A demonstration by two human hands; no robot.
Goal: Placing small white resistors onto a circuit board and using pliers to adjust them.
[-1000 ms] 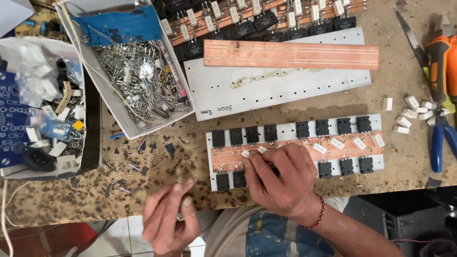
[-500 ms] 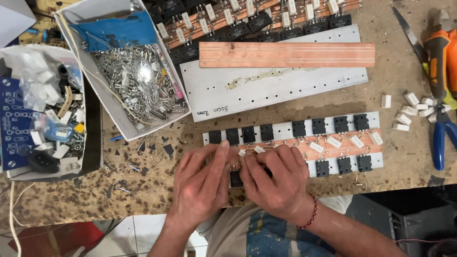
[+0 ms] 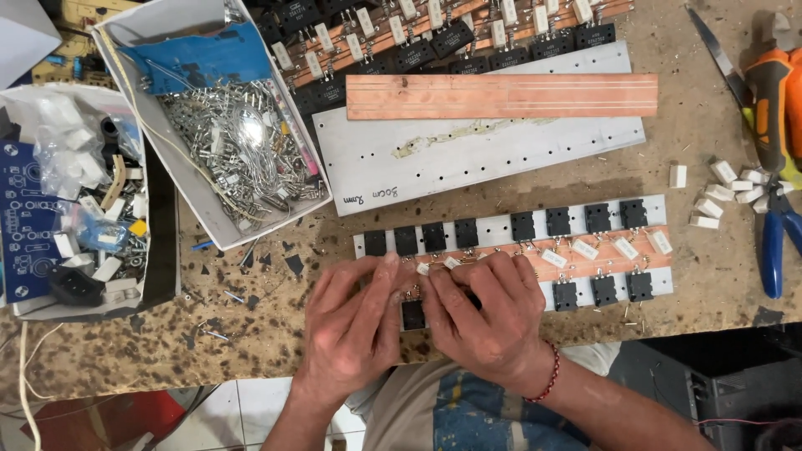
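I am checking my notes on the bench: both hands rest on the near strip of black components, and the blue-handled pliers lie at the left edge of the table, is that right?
Not quite. Both hands, left hand and right hand, do rest on the component strip, but the head view shows the blue-handled pliers at the right edge of the table, not the left.

The left hand and right hand are covering the near-left stretch of the component strip; whatever the fingertips are pinching there is staying too small to tell.

Worn, speckled wooden workbench, pale tiled floor below, bright even light
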